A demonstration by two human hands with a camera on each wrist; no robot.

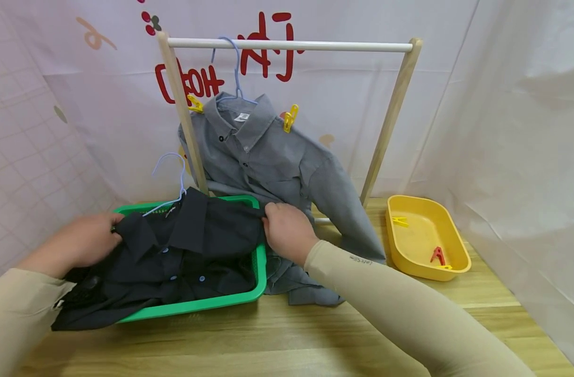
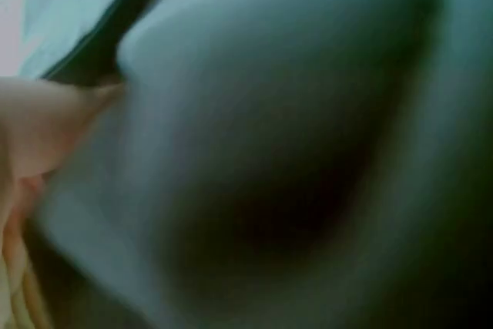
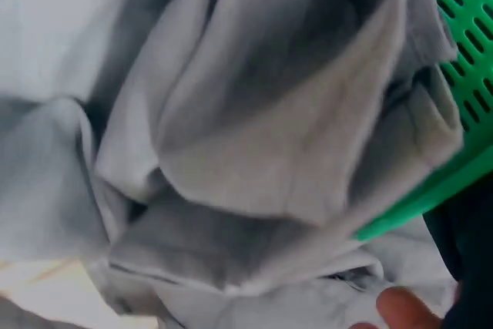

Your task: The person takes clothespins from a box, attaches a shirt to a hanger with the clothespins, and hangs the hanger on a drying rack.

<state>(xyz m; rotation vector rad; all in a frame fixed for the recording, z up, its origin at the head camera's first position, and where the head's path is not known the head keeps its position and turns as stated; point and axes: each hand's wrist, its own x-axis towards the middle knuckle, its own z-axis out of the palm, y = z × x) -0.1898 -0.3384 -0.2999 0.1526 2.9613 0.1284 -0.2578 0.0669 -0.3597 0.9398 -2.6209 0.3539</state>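
A black shirt with pale buttons lies over the green basket, a light blue hanger in its collar and the hook sticking up. My left hand pinches the shirt's shoulder on the left side. On the other side my right hand grips the opposite shoulder or sleeve, drawn out past the basket's right rim. The left wrist view is mostly blurred cloth, with part of the hand at its left edge. Fingertips show low in the right wrist view, beside the dark cloth.
Behind the basket, a grey shirt hangs from the rack's white bar on a blue hanger, with yellow clips at both shoulders. A yellow tray holding yellow and red clips stands at the right of the wooden table.
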